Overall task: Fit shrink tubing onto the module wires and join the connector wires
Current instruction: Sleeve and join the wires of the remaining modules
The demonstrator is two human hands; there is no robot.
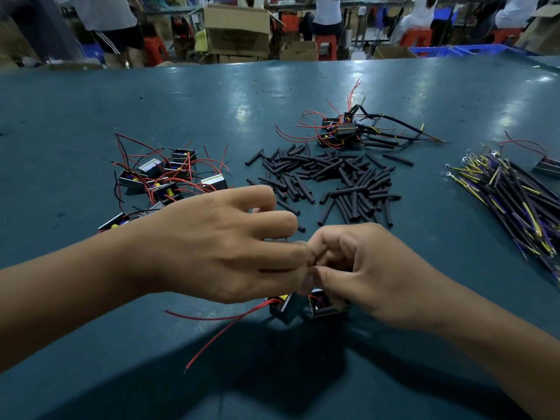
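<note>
My left hand [224,244] and my right hand [363,268] meet fingertip to fingertip at the centre of the green table [91,110]. Both pinch something small between thumb and fingers, hidden by the fingers. Two black modules [328,307] lie just under my hands, with red wires [218,318] trailing left and toward me. A pile of black shrink tubing [330,180] lies beyond my hands. A heap of modules with red wires [169,177] sits at the left. A bundle of connector wires [515,201] lies at the right.
A cluster of modules with tubing fitted and wires joined [348,128] sits behind the tubing pile. One more module [548,166] lies at the right edge. Beyond the table's far edge are cardboard boxes [236,28], red stools, blue crates and several seated people.
</note>
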